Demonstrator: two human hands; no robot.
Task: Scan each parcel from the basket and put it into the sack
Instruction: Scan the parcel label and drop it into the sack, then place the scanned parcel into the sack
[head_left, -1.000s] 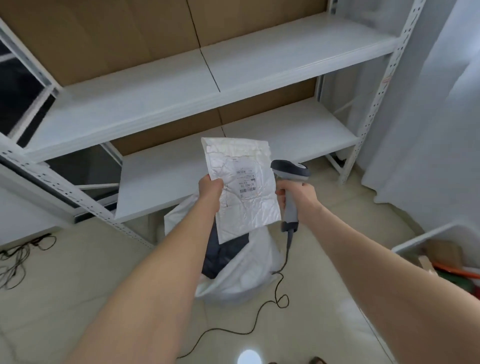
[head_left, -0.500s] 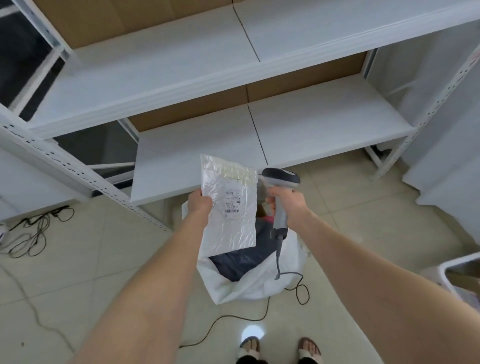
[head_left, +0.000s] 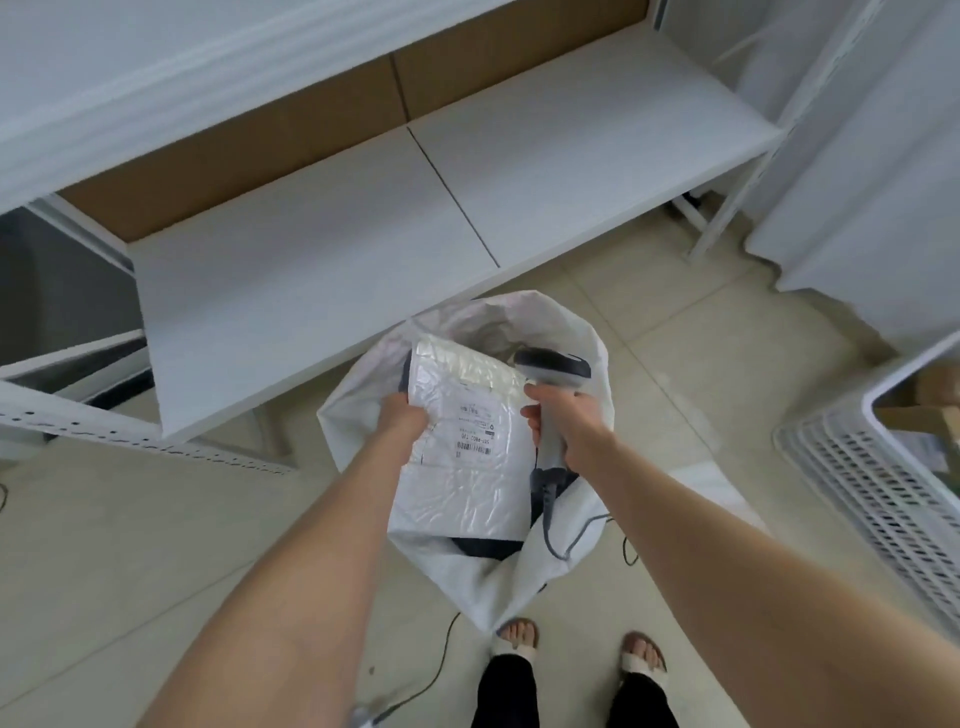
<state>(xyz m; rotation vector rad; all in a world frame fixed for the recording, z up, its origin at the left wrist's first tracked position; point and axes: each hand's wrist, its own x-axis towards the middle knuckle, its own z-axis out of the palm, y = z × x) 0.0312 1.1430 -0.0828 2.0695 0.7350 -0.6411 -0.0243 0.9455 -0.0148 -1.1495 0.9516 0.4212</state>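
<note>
My left hand (head_left: 402, 418) grips the left edge of a white bubble-mailer parcel (head_left: 465, 467) with a barcode label facing up. It hangs right over the open mouth of the white sack (head_left: 363, 395) standing on the floor. A dark parcel shows inside the sack under the mailer. My right hand (head_left: 566, 421) holds the grey handheld scanner (head_left: 553, 366) by its handle, just right of the parcel, head pointing away. The scanner's cable runs down past the sack. The white slatted basket (head_left: 852, 467) stands at the right edge.
A white metal shelf rack (head_left: 322, 249) with brown backing stands just beyond the sack. White curtains hang at the right. My sandalled feet (head_left: 576, 649) stand just behind the sack on the tiled floor. Cardboard parcels show inside the basket.
My view tipped down and I moved closer to the sack. Both hands lowered; the parcel went from raised in front of the shelf to just over the sack's mouth.
</note>
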